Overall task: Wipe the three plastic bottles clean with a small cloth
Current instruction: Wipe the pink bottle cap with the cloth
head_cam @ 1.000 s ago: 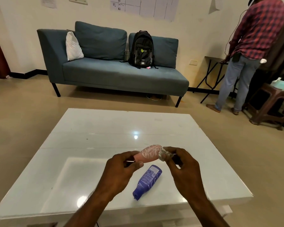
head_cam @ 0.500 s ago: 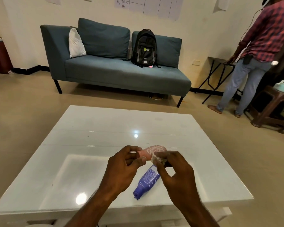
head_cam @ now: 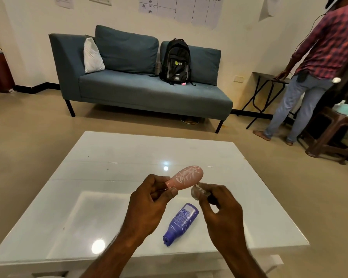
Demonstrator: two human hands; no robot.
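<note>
Pink bottle held above the counter, cloth bunched just beside it
Left grip (head_cam: pixel 149 201) curls fingers and thumb round the cap end of the pink bottle (head_cam: pixel 187 176), long axis slanting from near-left up to far-right, rounded base pointing away; right grip (head_cam: pixel 219 209) pinches one small whitish cloth (head_cam: pixel 197 192) just under that base, contact unclear. Purple bottle (head_cam: pixel 181 223) lies flat on the white counter (head_cam: pixel 109 157) beneath the hands, cap toward the near edge. Two bottles counted, both opaque, contents not visible

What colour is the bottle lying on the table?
The bottle is purple with white print; head view.
</note>
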